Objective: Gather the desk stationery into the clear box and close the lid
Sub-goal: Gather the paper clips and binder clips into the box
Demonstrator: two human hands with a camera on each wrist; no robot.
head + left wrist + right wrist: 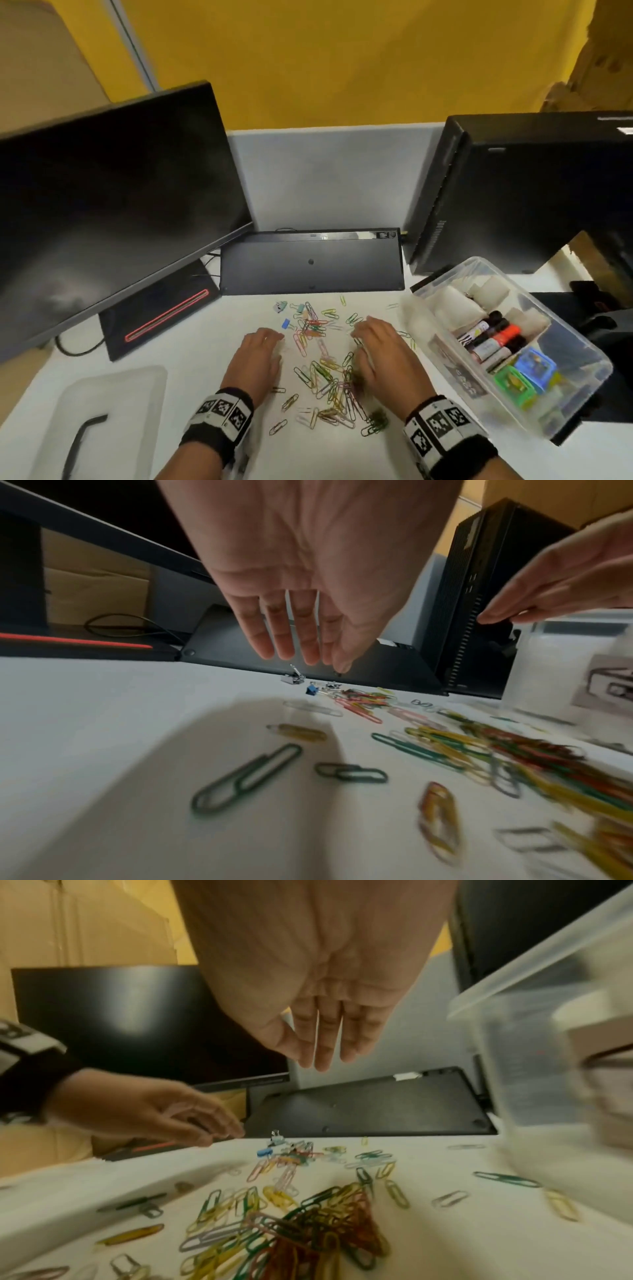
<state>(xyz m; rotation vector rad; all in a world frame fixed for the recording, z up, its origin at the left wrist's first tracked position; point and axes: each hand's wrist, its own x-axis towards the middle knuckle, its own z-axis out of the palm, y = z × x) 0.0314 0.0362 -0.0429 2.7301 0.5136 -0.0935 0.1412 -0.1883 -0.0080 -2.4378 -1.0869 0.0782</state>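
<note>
Several coloured paper clips [325,380] lie scattered on the white desk [191,353], with a few small binder clips [286,323] at the far side of the heap. My left hand [258,353] hovers palm down just left of the clips, fingers straight, holding nothing. My right hand [380,349] hovers over the heap's right side, fingers straight and together, also holding nothing. The clear box [579,404] stands to the right, lidless, with markers [493,337], white rolls and small coloured boxes inside. Its clear lid [102,411] lies at the near left. The wrist views show both palms [308,561] [318,961] above the clips [445,745] [291,1218].
A dark monitor [102,205] on a stand fills the left. A black keyboard [310,262] lies upside down behind the clips. A black computer tower [513,192] stands at the back right, close to the box. A cable [78,347] trails by the stand.
</note>
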